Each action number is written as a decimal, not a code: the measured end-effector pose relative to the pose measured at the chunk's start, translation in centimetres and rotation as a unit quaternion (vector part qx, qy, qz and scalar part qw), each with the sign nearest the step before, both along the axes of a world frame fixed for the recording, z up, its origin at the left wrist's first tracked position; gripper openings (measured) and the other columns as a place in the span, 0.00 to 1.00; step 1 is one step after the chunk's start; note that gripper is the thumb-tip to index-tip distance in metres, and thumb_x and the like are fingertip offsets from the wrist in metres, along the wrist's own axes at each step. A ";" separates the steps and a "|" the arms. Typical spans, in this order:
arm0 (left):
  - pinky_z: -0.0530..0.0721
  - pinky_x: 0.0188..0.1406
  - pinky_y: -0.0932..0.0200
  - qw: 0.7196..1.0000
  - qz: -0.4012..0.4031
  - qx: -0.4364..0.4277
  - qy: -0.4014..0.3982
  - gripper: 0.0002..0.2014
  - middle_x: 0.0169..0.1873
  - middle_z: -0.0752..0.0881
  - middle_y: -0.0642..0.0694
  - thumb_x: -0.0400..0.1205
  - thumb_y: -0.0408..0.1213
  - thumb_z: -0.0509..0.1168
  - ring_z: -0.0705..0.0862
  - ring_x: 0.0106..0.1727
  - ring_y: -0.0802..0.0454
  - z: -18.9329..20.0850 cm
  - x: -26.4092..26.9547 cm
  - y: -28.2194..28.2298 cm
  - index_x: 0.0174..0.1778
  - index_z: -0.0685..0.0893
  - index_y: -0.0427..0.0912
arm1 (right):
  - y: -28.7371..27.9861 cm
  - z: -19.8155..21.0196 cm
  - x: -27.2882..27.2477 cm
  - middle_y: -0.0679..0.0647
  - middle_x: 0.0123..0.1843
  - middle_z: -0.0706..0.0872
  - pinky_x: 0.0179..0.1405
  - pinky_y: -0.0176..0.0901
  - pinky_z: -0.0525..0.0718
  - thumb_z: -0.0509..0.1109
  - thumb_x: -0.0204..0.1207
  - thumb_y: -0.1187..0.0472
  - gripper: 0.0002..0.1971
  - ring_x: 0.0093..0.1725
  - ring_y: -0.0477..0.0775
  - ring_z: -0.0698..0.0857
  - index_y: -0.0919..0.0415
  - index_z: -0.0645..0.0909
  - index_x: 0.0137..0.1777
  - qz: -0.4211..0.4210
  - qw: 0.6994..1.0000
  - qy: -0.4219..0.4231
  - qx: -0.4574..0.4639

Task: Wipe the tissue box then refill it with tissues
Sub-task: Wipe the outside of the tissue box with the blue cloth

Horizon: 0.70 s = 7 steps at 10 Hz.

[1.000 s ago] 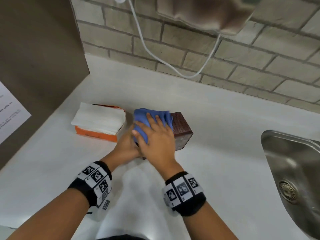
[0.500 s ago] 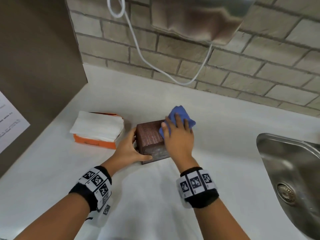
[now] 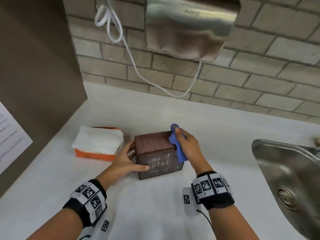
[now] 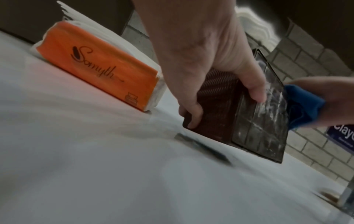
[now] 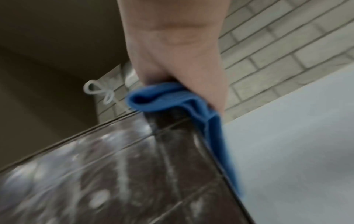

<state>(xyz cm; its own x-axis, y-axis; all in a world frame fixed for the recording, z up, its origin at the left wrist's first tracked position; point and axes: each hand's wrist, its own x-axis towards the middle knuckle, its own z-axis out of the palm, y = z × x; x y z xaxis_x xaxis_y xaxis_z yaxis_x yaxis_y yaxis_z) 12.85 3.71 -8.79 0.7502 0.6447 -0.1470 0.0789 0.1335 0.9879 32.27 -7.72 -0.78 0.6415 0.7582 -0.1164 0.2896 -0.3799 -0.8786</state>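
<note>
**A:** Start at the left. What's there?

**B:** A pack of tissues (image 3: 98,142) in an orange wrapper, white sheets fanned on top, lying flat on the white counter (image 3: 155,205). It's just beside the tissue box (image 3: 156,153), to its left, not touching it as far as I can see.

**A:** Your left hand?

**B:** My left hand (image 3: 125,161) grips the brown box at its left side. Thumb lies across the near face, fingers wrap the far left side. The left wrist view shows the thumb tip on the glossy, streaked panel.

**A:** The box itself?

**B:** Stands on the counter, middle of the scene, woven-looking top, near face smeared with whitish streaks.

**A:** And the right?

**B:** My right hand (image 3: 187,147) holds a blue cloth (image 3: 178,149), bunched, fingers curled round it. The cloth is pressed at the box's upper right edge and hangs down along the right side. From the right wrist view it drapes over that corner.

**A:** Further right?

**B:** A steel sink (image 3: 290,181) set in the counter, well apart from the box. A metal hand dryer (image 3: 190,28) on the brick wall above, its white cord (image 3: 131,58) looping down.
</note>
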 end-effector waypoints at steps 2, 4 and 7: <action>0.89 0.50 0.53 0.990 -0.011 -0.114 -0.085 0.47 0.58 0.90 0.44 0.48 0.39 0.89 0.90 0.57 0.48 2.3 -0.8 0.5 0.66 0.80 0.46 | -1.8 0.9 0.2 0.57 0.72 0.80 0.71 0.57 0.77 0.58 0.81 0.38 0.28 0.68 0.57 0.81 0.56 0.74 0.74 0.006 0.961 0.249 0.119; 0.90 0.48 0.49 0.987 -0.027 -0.139 -0.069 0.43 0.57 0.90 0.38 0.47 0.45 0.89 0.90 0.56 0.42 3.2 -2.0 1.9 0.60 0.85 0.41 | -3.4 -1.0 -1.3 0.58 0.70 0.82 0.77 0.55 0.70 0.56 0.80 0.38 0.20 0.74 0.61 0.76 0.44 0.81 0.63 0.025 0.965 0.217 0.145; 0.89 0.47 0.52 0.983 -0.030 -0.171 -0.066 0.50 0.61 0.87 0.36 0.49 0.41 0.89 0.88 0.60 0.40 2.8 -1.4 0.4 0.68 0.78 0.37 | -3.7 1.9 0.8 0.45 0.82 0.68 0.80 0.60 0.65 0.62 0.83 0.48 0.28 0.81 0.50 0.69 0.43 0.60 0.82 0.212 0.945 0.189 0.164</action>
<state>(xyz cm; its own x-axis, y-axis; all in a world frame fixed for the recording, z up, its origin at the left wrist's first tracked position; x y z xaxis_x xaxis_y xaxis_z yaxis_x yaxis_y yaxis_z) 11.49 4.13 -6.03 0.8124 0.5282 -0.2469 -0.0284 0.4587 0.8881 33.09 -11.44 1.08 0.2320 0.9727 0.0083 -0.0035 0.0094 -1.0000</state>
